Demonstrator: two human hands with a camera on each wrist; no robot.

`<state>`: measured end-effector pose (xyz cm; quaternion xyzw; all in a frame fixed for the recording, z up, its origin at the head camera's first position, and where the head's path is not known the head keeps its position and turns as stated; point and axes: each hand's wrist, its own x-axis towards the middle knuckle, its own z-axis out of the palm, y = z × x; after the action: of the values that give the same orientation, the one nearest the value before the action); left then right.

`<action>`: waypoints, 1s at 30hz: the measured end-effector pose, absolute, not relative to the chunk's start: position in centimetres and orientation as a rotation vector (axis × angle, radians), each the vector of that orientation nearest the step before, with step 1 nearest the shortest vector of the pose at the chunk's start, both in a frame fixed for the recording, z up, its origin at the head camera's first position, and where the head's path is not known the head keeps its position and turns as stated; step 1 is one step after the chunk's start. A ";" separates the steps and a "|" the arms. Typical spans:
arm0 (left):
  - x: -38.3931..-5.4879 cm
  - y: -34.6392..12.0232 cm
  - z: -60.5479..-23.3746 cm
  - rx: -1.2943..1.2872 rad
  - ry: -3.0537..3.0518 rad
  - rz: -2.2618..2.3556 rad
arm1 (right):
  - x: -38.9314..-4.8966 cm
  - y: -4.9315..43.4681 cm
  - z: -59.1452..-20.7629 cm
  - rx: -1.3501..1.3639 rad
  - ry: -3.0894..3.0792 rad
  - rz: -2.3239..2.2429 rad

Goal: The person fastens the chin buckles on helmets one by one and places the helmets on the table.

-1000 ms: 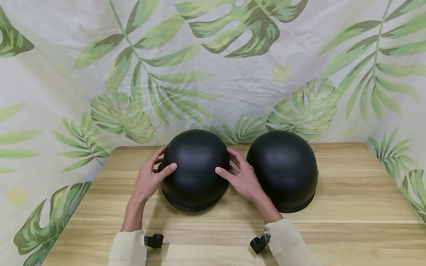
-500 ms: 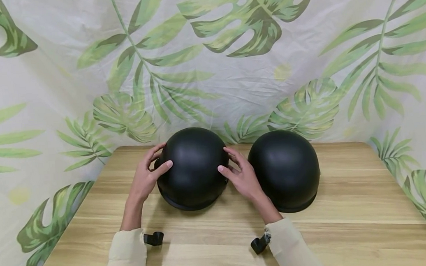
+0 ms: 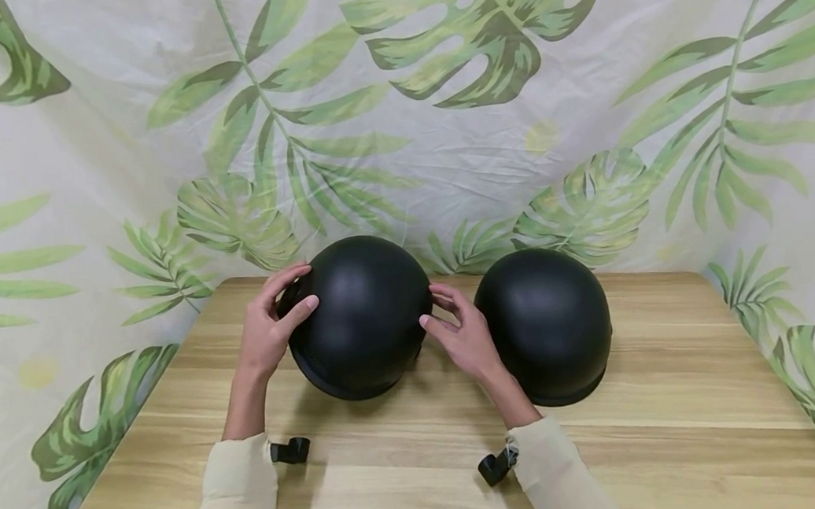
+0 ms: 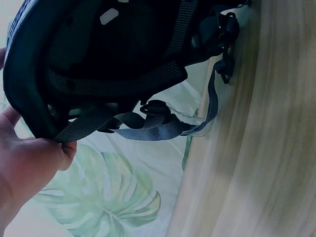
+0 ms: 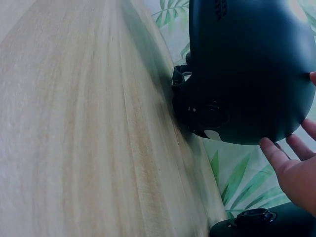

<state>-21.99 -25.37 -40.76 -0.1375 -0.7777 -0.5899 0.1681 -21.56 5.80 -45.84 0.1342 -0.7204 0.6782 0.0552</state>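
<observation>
A matte black helmet (image 3: 358, 317) is tilted in the head view, its left side raised. My left hand (image 3: 266, 323) grips it at the left rim, thumb on the outer shell. In the left wrist view the padded inside shows, with a grey chin strap (image 4: 153, 132) and buckle hanging near my left hand (image 4: 34, 163). My right hand (image 3: 464, 333) touches the shell's right side with thumb and fingertips. The right wrist view shows the fingertips of my right hand (image 5: 298, 165) against the shell, near a round dial (image 5: 210, 114).
A second black helmet (image 3: 543, 328) stands dome up close to the right of my right hand. Both rest areas are on a wooden table (image 3: 701, 392). Behind it hangs a leaf-patterned cloth (image 3: 444, 173). Black wrist-camera mounts (image 3: 496, 465) stick out from the sleeves.
The held helmet has tilted and shifted left, its left side rising with my left hand. My right hand has stayed almost in place. The second helmet has not moved.
</observation>
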 end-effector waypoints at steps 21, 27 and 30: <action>-21.5 -23.9 -39.3 -0.350 -2.086 -1.893 | -21.4 6.6 -44.9 0.407 -2.279 2.010; -21.5 -23.6 -38.8 -0.242 -2.211 -1.769 | -21.3 7.0 -44.3 0.388 -2.361 1.935; -21.4 -23.4 -38.6 -0.222 -2.229 -1.748 | -21.2 7.0 -44.1 0.420 -2.365 1.891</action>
<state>-21.43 -23.41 -38.64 -0.0774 -0.7758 -0.6081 0.1496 -21.16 7.04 -44.11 0.1374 -0.7729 0.6181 0.0422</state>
